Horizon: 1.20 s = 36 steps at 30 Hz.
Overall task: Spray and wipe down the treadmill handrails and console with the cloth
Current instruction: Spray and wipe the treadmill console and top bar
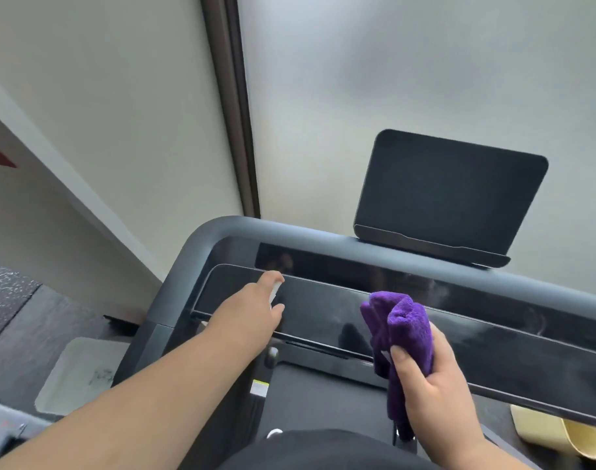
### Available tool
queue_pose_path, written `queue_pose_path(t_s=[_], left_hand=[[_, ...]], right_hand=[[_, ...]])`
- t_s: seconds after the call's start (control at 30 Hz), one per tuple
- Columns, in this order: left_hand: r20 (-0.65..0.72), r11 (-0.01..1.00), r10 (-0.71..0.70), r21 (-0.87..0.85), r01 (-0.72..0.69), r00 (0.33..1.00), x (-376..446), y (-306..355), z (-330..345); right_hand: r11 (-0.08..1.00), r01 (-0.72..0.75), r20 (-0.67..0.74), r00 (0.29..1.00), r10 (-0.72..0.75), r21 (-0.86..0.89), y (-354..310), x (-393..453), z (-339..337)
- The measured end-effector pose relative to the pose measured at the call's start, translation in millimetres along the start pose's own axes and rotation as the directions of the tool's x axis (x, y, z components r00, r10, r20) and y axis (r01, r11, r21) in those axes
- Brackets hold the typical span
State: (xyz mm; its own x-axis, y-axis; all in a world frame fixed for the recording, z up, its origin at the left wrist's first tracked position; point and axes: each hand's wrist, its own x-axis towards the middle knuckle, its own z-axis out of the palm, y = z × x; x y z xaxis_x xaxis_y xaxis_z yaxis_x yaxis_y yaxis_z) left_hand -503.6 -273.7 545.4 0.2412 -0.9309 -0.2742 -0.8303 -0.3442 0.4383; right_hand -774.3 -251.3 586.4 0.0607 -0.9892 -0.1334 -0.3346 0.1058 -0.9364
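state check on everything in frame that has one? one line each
left hand: reaching to the console, fingers curled round a small white object, mostly hidden
right hand: gripping the cloth
cloth: bunched, held just over the console
console: dark, glossy, streaky
tablet holder: upright, nothing on it

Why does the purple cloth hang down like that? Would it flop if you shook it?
Probably yes. The purple cloth is bunched in the right hand, with a tail drooping below the fingers, so it looks soft and floppy. Its fuzzy surface suggests it grips well rather than slipping. It also seems light, since one hand holds it easily.
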Motion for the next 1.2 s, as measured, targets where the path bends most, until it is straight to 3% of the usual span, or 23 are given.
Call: queue_pose_path(t_s=[0.17, 0.43, 0.63, 0.83, 0.97, 1.07, 1.2], left_hand=[[0.008, 0.995, 0.095, -0.04, -0.095, 0.995, -7, 34, 16], [0.125, 0.959, 0.281, -0.014, -0.281, 0.952, -1, 126, 72], [0.201, 0.958, 0.284, -0.017, -0.286, 0.938, 2, 162, 94], [0.215, 0.945, 0.324, -0.029, -0.326, 0.921, -6, 189, 96], [0.192, 0.913, 0.405, -0.038, -0.406, 0.894, 3, 230, 95], [0.239, 0.86, 0.498, -0.009, -0.511, 0.834, 9, 269, 104], [0.356, 0.79, 0.568, 0.02, -0.613, 0.743, 5, 318, 138]], right_hand=[[0.997, 0.03, 0.002, 1.0, -0.03, 0.07, 7, -6, -23], [0.976, 0.093, -0.253, 0.967, -0.041, 0.199, 31, -14, -73], [0.949, 0.075, -0.37, 0.928, 0.045, 0.306, 52, -23, -111], [0.949, 0.002, -0.307, 0.946, 0.1, 0.316, 78, -30, -142], [0.976, -0.183, 0.047, 0.983, 0.178, 0.116, 86, -36, -154], [0.981, -0.191, 0.14, 0.972, 0.186, 0.02, 85, -38, -170], [0.979, -0.2, 0.131, 0.972, 0.194, 0.033, 93, -43, -201]])
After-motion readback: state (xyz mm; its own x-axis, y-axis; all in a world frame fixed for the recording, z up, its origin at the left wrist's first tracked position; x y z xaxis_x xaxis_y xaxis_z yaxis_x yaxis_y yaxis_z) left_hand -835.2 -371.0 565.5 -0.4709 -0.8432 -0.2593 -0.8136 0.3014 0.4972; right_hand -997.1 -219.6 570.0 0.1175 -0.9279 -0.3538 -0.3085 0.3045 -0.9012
